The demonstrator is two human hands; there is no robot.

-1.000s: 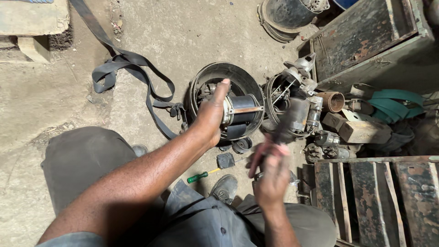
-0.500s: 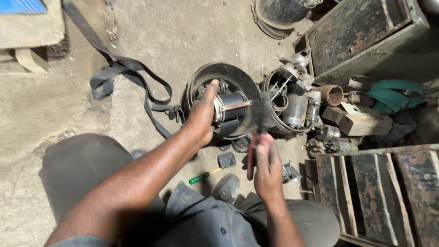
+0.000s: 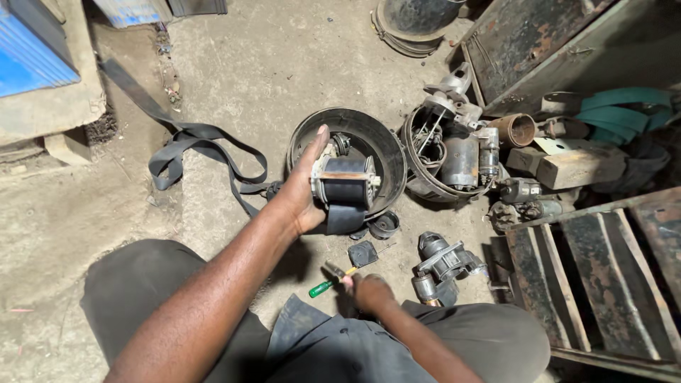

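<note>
The floor (image 3: 284, 64) was bare, dusty concrete, with open room in the upper middle and the left of the frame. The right side was crowded — a rusty metal box (image 3: 539, 42), a slatted crate (image 3: 603, 276) and old motor parts (image 3: 461, 152). A black strap (image 3: 191, 145) snaked across the left. In the middle, the left hand (image 3: 305, 191) had its grip closed round a belt reel (image 3: 345, 186) over a round metal pan (image 3: 386, 152). Lower down, the right hand (image 3: 369, 291) pinched a green-handled screwdriver (image 3: 326, 284) — just above the lap.
</note>
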